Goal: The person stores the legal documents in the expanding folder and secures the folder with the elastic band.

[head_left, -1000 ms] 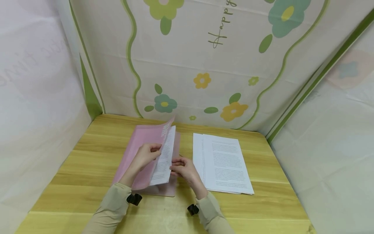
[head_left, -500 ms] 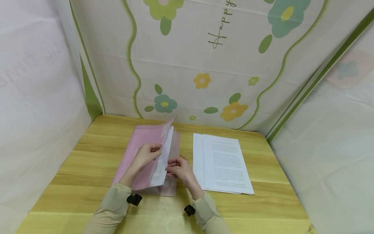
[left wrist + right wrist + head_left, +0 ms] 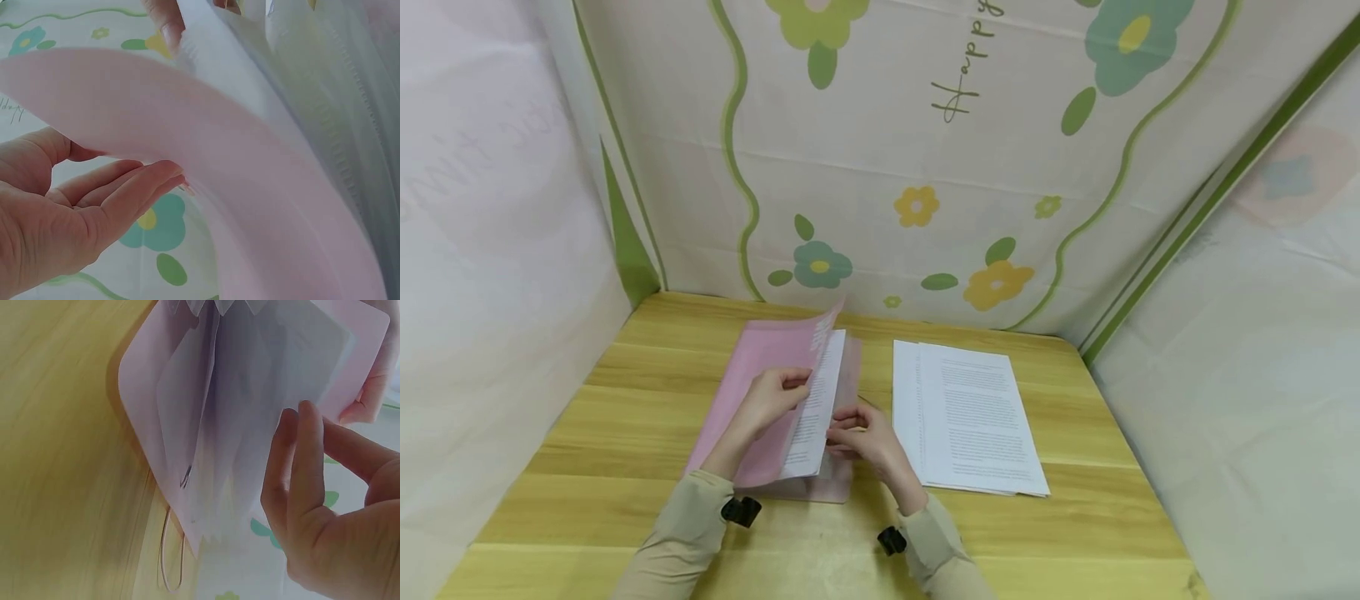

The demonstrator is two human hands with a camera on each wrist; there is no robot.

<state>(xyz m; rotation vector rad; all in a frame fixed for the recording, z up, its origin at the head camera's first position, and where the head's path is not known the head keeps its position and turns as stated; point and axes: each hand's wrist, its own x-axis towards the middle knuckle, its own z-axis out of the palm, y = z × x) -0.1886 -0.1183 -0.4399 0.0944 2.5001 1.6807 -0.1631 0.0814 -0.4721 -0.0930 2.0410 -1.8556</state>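
A pink accordion file folder (image 3: pixel 752 379) lies on the left half of the table with its cover lifted and bent back. My left hand (image 3: pixel 772 400) pinches the free edge of the pink cover (image 3: pixel 156 106) between thumb and fingers. White printed sheets (image 3: pixel 815 425) stand tilted inside the folder, partly behind the cover. At their right edge my right hand (image 3: pixel 863 435) pinches the paper between thumb and fingertips. The right wrist view shows translucent pocket dividers (image 3: pixel 194 394) fanned out beside that hand (image 3: pixel 331 506).
Right of the folder lies a loose stack of printed papers (image 3: pixel 985 421), slightly spread. An elastic loop (image 3: pixel 165 550) hangs from the folder's edge. The wooden table (image 3: pixel 1037 550) is bounded by a flower-patterned cloth (image 3: pixel 850 167) at the back and cloth walls at both sides.
My right hand has shifted slightly left along with the sheets' edge. The sheets first leaned left, then tilted back and now sit slightly lower. My left hand keeps the cover lifted.
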